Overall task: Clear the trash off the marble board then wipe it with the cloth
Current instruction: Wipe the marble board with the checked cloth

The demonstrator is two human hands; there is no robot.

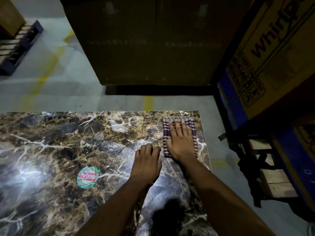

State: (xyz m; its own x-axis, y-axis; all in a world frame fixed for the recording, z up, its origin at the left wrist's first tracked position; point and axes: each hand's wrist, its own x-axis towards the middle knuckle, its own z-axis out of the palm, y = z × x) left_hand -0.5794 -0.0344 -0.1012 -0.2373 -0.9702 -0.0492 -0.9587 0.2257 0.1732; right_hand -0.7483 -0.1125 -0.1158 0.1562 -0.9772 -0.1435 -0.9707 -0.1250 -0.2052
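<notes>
Pressing checked cloth [179, 135] flat at board's [68, 142] two-o'clock corner, right hand [181, 143] lay spread. Left hand [147, 163] rested beside it, holding nothing. Round wrapper [87, 177] remained at eight o'clock; wiping risked smearing it around.

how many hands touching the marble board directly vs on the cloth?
1 directly: the left hand rests flat on the marble board, beside the cloth. 1 on the cloth: the right hand presses the striped cloth near the far right corner.
</notes>
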